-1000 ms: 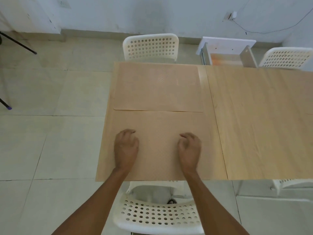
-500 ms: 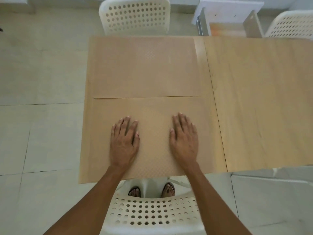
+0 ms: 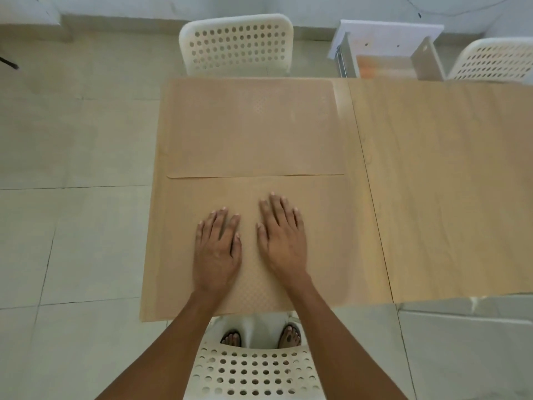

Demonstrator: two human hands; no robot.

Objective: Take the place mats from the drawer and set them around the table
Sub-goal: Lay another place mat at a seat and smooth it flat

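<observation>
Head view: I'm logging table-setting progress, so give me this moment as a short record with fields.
near mat: flat on the table's near end, under both hands
far mat: flat beyond it, their edges meeting
left hand: fingers straight, flat on the near mat
right hand: fingers straight, flat on the near mat
table: right part bare of mats
drawer: open behind the table
chairs: one at the far side, one near

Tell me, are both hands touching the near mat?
Touching. The head view shows the left hand and right hand lying flat, fingers straight, on the near place mat.
</observation>
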